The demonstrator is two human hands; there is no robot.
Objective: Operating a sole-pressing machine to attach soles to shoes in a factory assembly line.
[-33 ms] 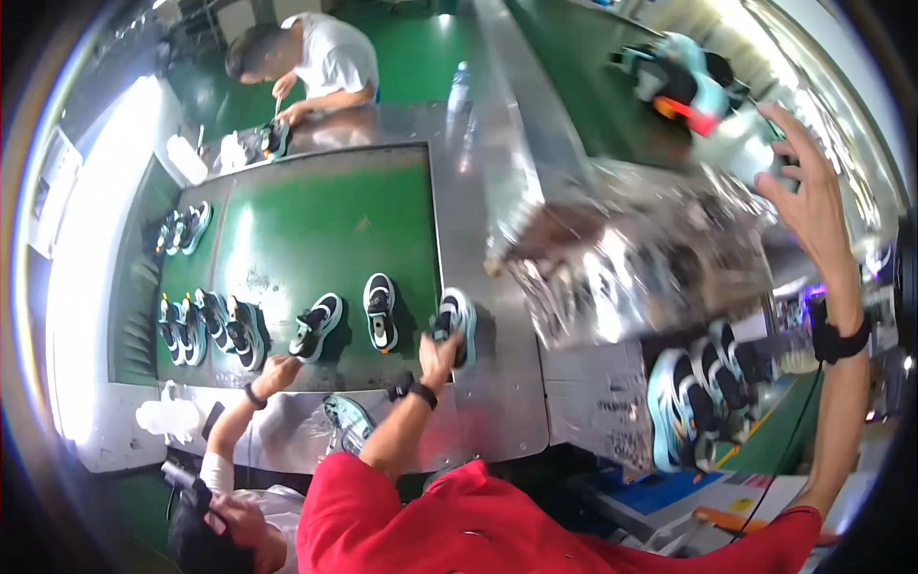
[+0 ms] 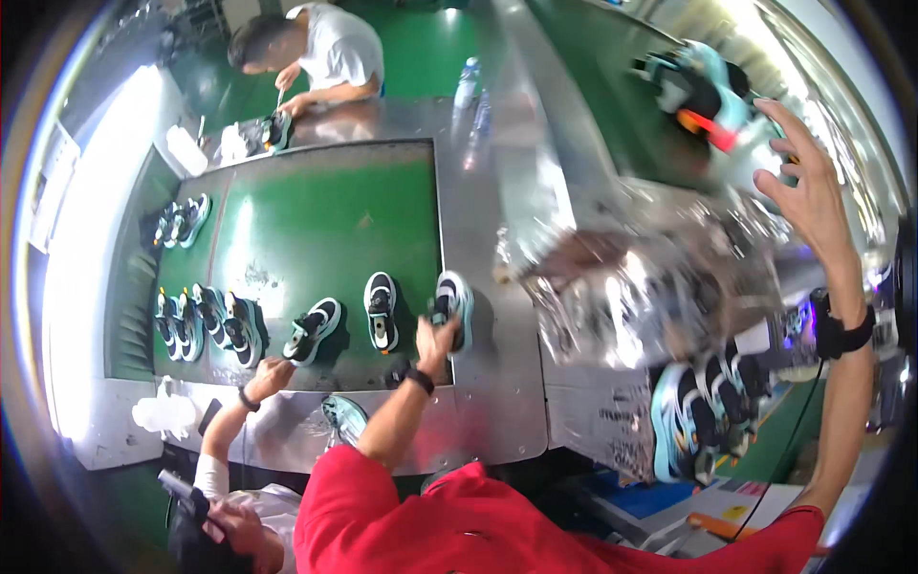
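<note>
The left hand (image 2: 435, 346) grips the near end of a black-and-white sneaker (image 2: 456, 290) where the green belt (image 2: 320, 220) meets the metal worktop (image 2: 502, 387). The raised right hand (image 2: 809, 198) is open beside blurred sneakers (image 2: 700, 88); whether it touches them is unclear. Crumpled clear plastic (image 2: 636, 287) spreads between the hands.

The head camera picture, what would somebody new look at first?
Probably the bright red shirt along the bottom, and the big green conveyor belt left of the middle, with black, white and mint sneakers on it. Next comes the shiny, crinkled clear plastic right of the middle. At the upper right, the person's raised right hand is beside blurred shoes.
</note>
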